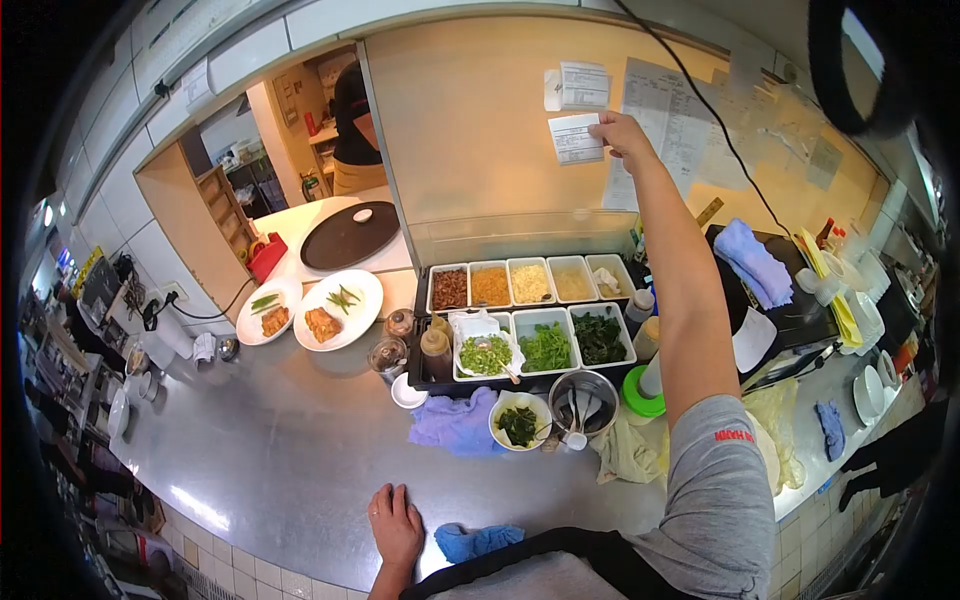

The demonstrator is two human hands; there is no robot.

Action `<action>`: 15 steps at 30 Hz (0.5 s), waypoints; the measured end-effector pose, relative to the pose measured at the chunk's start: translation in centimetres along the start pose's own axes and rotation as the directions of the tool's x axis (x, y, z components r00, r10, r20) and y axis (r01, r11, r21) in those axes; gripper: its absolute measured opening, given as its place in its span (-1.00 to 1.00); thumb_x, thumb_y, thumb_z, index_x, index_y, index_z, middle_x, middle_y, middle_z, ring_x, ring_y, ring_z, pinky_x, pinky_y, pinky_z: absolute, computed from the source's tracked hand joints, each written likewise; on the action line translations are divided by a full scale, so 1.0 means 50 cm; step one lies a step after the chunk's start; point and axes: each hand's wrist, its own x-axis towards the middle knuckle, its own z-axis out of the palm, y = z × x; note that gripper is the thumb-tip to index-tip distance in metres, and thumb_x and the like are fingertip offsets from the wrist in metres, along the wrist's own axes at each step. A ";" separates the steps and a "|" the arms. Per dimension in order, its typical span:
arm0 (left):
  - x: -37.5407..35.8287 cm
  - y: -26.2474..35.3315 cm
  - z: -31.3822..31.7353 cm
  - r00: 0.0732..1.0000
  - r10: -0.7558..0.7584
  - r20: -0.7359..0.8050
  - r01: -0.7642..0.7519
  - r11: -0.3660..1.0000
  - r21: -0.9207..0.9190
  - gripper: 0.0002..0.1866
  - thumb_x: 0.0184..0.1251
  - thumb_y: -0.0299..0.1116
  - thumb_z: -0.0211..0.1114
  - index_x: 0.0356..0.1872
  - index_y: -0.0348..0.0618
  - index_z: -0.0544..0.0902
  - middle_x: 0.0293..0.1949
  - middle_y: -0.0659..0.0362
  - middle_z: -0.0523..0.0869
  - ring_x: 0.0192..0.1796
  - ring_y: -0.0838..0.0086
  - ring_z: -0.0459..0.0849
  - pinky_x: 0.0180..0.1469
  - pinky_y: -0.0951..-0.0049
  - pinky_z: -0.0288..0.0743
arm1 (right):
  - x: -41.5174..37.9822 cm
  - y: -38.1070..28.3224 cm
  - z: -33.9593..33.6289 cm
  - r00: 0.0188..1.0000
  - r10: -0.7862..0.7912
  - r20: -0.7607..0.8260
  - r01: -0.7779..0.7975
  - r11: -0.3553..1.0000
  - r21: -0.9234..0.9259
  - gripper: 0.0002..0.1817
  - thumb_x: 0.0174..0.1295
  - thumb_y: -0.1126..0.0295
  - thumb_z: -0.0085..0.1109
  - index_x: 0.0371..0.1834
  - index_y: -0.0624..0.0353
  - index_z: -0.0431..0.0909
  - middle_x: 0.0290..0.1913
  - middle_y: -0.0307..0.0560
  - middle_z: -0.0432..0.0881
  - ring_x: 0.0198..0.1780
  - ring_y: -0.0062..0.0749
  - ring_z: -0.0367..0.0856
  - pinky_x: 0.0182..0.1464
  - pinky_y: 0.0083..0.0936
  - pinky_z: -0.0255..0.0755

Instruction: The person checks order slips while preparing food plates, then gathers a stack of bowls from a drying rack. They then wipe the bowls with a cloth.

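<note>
Had two plates [364, 308] left, eight tubs [612, 261] centre. Pinched one slip [575, 142] upper centre, right hand [624, 137] closed; rested left hand [397, 524] loosely open on counter [290, 430], bottom centre.

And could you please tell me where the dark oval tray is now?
In the head view, the dark oval tray sits left of centre on the white counter, beyond the two white plates.

White printed slip [575, 141]: small, roughly rectangular, slightly tilted, print facing out, just below other slips [583, 86] on tan panel [460, 130].
</note>
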 end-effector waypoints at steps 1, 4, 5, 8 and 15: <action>0.002 0.002 -0.001 1.000 -0.001 0.006 0.001 1.000 0.009 -0.61 0.14 -0.47 0.15 0.05 -0.27 0.49 0.10 -0.15 0.43 0.15 -0.03 0.38 0.22 0.07 0.24 | 0.002 0.018 0.010 0.999 0.029 -0.019 -0.028 0.999 0.016 -0.90 0.00 0.43 0.26 -0.38 0.09 0.61 -0.48 -0.27 0.58 -0.52 -0.53 0.35 -0.49 -0.48 0.13; 0.006 0.011 -0.007 0.999 -0.025 0.031 0.025 1.000 0.004 -0.60 0.14 -0.47 0.14 0.06 -0.28 0.48 0.10 -0.16 0.42 0.15 -0.03 0.37 0.23 0.07 0.23 | 0.023 0.076 0.028 0.991 0.129 -0.023 -0.129 0.992 0.019 -0.86 0.05 0.37 0.24 -0.29 0.02 0.59 -0.40 -0.30 0.59 -0.39 -0.54 0.43 -0.33 -0.44 0.16; 0.006 0.012 -0.006 0.999 -0.027 0.033 0.027 1.000 0.005 -0.60 0.14 -0.48 0.14 0.06 -0.28 0.48 0.10 -0.16 0.42 0.15 -0.03 0.37 0.23 0.07 0.23 | 0.032 0.094 0.029 0.987 0.163 -0.016 -0.163 0.987 0.011 -0.83 0.07 0.34 0.23 -0.24 -0.01 0.58 -0.35 -0.31 0.60 -0.31 -0.54 0.49 -0.24 -0.42 0.19; 0.009 0.010 -0.005 0.999 -0.030 0.042 0.029 0.999 0.014 -0.59 0.13 -0.47 0.14 0.06 -0.28 0.48 0.10 -0.16 0.42 0.15 -0.03 0.37 0.23 0.07 0.22 | 0.066 0.143 0.040 0.988 0.115 -0.101 -0.113 0.993 0.023 -0.85 0.05 0.35 0.24 -0.29 0.02 0.59 -0.38 -0.31 0.60 -0.36 -0.54 0.48 -0.31 -0.39 0.26; 0.012 0.011 -0.002 0.996 -0.055 0.074 0.053 0.998 0.032 -0.57 0.12 -0.44 0.14 0.07 -0.27 0.47 0.11 -0.15 0.41 0.16 -0.04 0.35 0.24 0.04 0.21 | 0.105 0.184 0.055 0.900 -0.154 -0.407 -0.054 0.889 -0.455 -0.81 0.00 0.29 0.21 -0.34 0.10 0.62 -0.29 -0.01 0.67 -0.18 -0.15 0.63 -0.10 -0.26 0.46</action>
